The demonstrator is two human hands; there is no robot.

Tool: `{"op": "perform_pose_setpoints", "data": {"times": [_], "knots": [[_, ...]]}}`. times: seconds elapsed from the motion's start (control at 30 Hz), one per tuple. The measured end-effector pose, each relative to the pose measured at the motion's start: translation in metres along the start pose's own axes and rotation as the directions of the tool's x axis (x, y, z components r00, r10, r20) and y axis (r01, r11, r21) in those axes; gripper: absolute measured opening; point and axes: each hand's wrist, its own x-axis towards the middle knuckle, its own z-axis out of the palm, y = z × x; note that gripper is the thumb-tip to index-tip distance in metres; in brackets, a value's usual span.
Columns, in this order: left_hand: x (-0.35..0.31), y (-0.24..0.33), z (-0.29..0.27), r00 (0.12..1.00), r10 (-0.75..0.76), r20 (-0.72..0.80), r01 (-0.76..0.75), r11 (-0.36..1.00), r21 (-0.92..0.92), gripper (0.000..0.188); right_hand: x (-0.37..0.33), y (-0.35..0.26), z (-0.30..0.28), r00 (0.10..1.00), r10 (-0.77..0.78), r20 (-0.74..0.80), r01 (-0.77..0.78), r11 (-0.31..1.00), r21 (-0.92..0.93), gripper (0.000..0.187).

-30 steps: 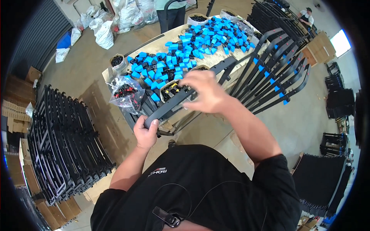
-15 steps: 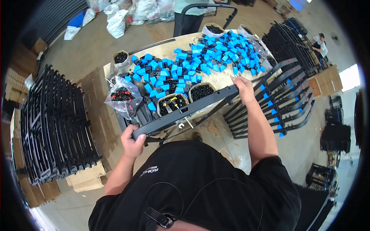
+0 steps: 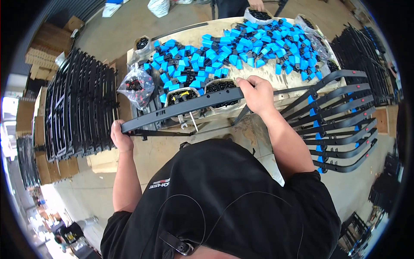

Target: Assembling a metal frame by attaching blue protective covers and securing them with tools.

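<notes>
I hold a long black curved bar (image 3: 181, 108) level across the near edge of the table (image 3: 276, 77). My left hand (image 3: 120, 137) grips its left end, and my right hand (image 3: 258, 93) grips its right end. Just behind the bar stand two small tubs of black screws (image 3: 220, 86). Several blue and black plastic clips (image 3: 233, 49) lie heaped over the tabletop beyond them.
A row of black bars with blue clips (image 3: 340, 116) fans out at my right. Stacked black bars (image 3: 79, 103) stand on cardboard at my left. A clear bag of small parts (image 3: 137, 86) hangs at the table's left edge. Another person's hand (image 3: 256, 4) shows at the far side.
The bar has swung from a tilted position to level in front of me. My right hand has slid along it toward its right end.
</notes>
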Motion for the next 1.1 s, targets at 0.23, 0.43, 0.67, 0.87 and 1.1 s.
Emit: {"op": "perform_pose_setpoints", "data": {"times": [0.23, 0.43, 0.67, 0.87, 1.1], "knots": [[0.000, 0.011, 0.004, 0.991, -0.115, -0.073, 0.112, 0.992, -0.049, 0.034, -0.002, -0.009, -0.006, 0.999, -0.017, 0.043, 0.018, 1.000, -0.022, 0.047], [0.003, 0.007, 0.000, 0.989, -0.126, -0.077, 0.120, 0.990, -0.081, 0.035, 0.000, -0.023, 0.000, 1.000, -0.026, -0.009, 0.027, 0.997, 0.077, 0.044], [0.009, 0.007, 0.022, 0.985, -0.173, -0.006, 0.172, 0.982, -0.081, 0.031, 0.025, 0.032, 0.003, 0.997, 0.069, 0.018, -0.071, 0.954, 0.292, 0.030], [0.011, 0.004, 0.017, 0.987, -0.158, 0.018, 0.159, 0.980, -0.118, 0.028, 0.028, 0.031, 0.009, 0.999, 0.002, -0.034, 0.009, 0.946, 0.323, 0.037], [0.010, 0.000, 0.006, 0.994, -0.101, 0.030, 0.103, 0.993, -0.063, 0.027, 0.012, 0.019, 0.011, 0.998, -0.010, -0.068, 0.028, 0.965, 0.259, 0.039]]}}
